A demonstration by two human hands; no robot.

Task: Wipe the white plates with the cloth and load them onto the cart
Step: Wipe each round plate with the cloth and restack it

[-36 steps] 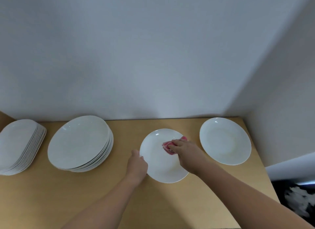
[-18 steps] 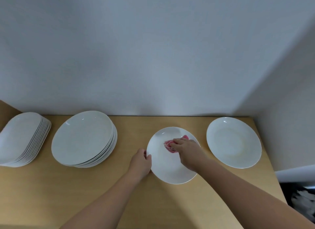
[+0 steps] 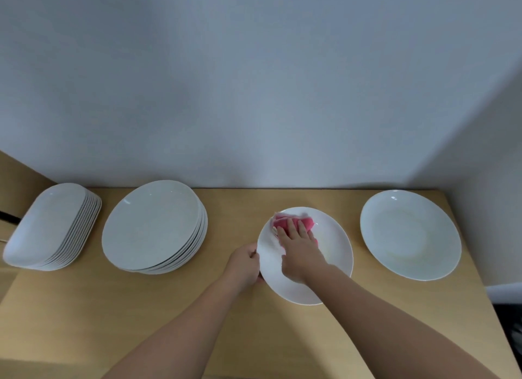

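1. Pink cloth (image 3: 293, 223), bunched, is lying on the far-left part of the centre plate (image 3: 333, 254), which is sitting flat on the table (image 3: 141, 322).
2. Right hand (image 3: 299, 248) is pressing the cloth down, its fingers (image 3: 290, 228) lying nearly straight and close together across it.
3. Left hand (image 3: 244, 264) is gripping the plate's near-left rim, fingers curling round the edge to steady it.
4. Round stack (image 3: 152, 223) and oblong stack (image 3: 48, 226) are waiting at the left. A lone plate (image 3: 409, 234) is resting at the right, well apart from the centre plate. The cart is not showing.
5. Probable hazards:
   - Pressure near the rim is likely tipping or spinning the plate if the left grip slackens.
   - A hard stroke may be sliding the plate toward the round stack and chipping it.
   - The bunched cloth may be missing the right half of the plate entirely.
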